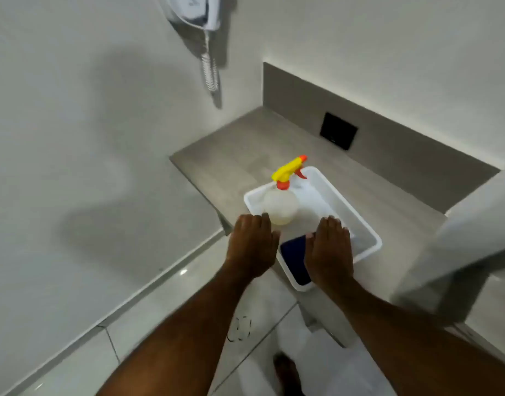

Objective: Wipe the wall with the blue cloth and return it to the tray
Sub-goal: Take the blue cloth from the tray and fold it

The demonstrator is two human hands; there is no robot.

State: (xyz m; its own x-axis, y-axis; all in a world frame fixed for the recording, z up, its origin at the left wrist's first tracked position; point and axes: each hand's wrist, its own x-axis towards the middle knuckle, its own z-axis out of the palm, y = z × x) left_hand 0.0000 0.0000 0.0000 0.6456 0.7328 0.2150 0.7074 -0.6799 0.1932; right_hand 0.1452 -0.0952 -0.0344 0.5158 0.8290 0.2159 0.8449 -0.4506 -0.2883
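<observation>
A white plastic tray (pixel 368 232) sits on a grey countertop. In its near end lies a dark blue cloth (pixel 295 260), partly hidden under my right hand (pixel 330 250). That hand hovers palm down over the cloth, fingers extended, holding nothing that I can see. My left hand (pixel 252 245) is flat, palm down, at the tray's near left edge, just in front of a spray bottle. The white wall (pixel 74 138) fills the left side of the view.
A clear spray bottle (pixel 281 204) with a yellow and orange trigger head stands in the tray's far end. A wall phone (pixel 201 12) with a coiled cord hangs above. A black socket plate (pixel 338 130) is on the backsplash. Tiled floor lies below.
</observation>
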